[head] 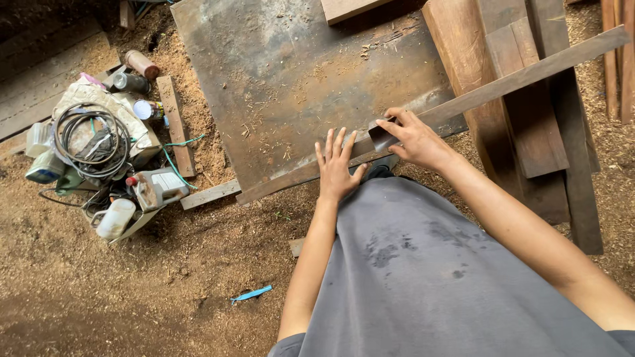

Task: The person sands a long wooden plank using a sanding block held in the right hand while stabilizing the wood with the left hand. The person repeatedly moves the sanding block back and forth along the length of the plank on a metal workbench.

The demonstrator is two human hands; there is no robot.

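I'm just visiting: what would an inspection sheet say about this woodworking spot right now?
Surface: dark scuffed metal sheet, dusted with sawdust and shavings.
Job's things: long narrow wooden strip lying along the sheet's near edge; small dark sanding piece pressed on it.
Clutter: cans, bottles and a small power tool heaped at the left.
Hands: left hand flat on the strip; right hand gripping the sanding piece.
Cables: coiled black cable on the heap.
Surroundings: sawdust-covered floor; stacked brown planks at the right.
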